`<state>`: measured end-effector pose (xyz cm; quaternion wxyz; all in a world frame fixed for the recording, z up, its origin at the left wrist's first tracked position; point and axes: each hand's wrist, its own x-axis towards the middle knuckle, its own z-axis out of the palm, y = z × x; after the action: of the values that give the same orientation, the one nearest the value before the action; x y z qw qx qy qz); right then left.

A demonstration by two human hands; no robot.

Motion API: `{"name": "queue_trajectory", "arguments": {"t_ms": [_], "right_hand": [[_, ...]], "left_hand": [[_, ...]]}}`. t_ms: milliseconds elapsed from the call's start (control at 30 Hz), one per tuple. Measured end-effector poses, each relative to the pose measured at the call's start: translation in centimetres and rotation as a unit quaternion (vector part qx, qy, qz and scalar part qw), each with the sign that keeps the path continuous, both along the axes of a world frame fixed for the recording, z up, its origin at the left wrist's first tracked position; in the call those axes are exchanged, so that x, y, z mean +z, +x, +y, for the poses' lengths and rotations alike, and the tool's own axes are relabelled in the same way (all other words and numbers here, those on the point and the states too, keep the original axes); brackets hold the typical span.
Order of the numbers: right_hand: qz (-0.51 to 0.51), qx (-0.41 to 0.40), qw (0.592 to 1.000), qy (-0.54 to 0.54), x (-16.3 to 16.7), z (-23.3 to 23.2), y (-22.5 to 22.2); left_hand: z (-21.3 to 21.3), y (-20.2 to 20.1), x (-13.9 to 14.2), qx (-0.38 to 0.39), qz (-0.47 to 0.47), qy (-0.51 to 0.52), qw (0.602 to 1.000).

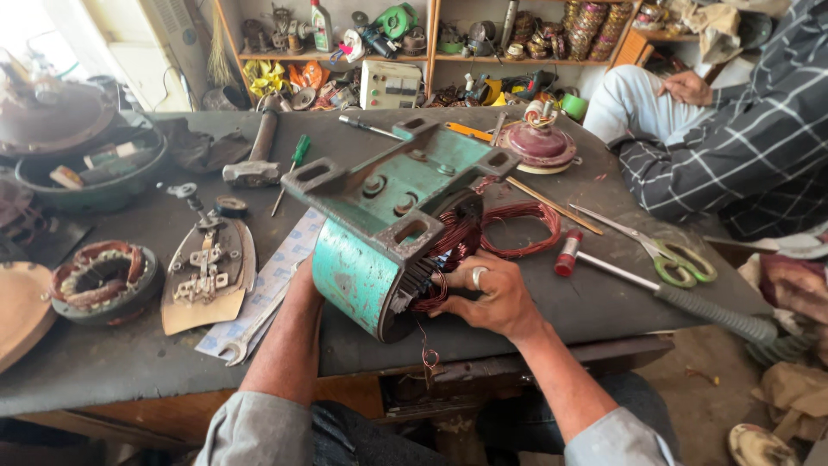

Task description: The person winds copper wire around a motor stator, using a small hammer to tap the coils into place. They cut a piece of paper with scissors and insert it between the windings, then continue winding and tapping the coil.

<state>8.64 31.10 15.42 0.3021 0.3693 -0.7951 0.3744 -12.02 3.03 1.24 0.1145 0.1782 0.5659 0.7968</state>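
Both hands grip ribbed green motor housing (379, 233)

Front edge: bare counter (112, 362) strip below the stator (103, 280) and iron base (210, 274); a hand could pass there.
Centre: motor housing (388, 220) fills it; wire coil (517, 229) lies just to its right.
Right: hammer (664, 293) and scissors (664, 250) lie across the way; bare patch between hammer and edge.
Left of housing: wrench (254, 328) on paper (267, 289).
Back: mallet (257, 155), screwdriver (293, 168) and rotor (542, 142) crowd the far side.
Far right: a seated person (742, 129) close against the counter.
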Motion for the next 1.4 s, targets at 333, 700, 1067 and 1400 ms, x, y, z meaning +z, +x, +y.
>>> {"name": "queue_trajectory", "arguments": {"t_ms": [333,700,1067,1400], "right_hand": [[0.001,0.021,1.000,0.023,0.1,1.5,-0.9],[0.048,-0.033,0.998,0.030,0.7,0.1,1.2],[0.003,-0.046,0.999,0.029,1.0,-0.6,1.4],[-0.020,-0.054,0.998,0.003,0.8,-0.8,2.0]], "left_hand": [[-1.7,0.4,1.2,0.032,0.105,-0.118,0.987],[-1.6,0.7,2.8,0.033,0.133,-0.125,0.983],[-0.4,0.1,5.3,-0.022,0.157,-0.160,0.974],[-0.3,0.7,3.1,-0.039,0.095,-0.109,0.989]]}}
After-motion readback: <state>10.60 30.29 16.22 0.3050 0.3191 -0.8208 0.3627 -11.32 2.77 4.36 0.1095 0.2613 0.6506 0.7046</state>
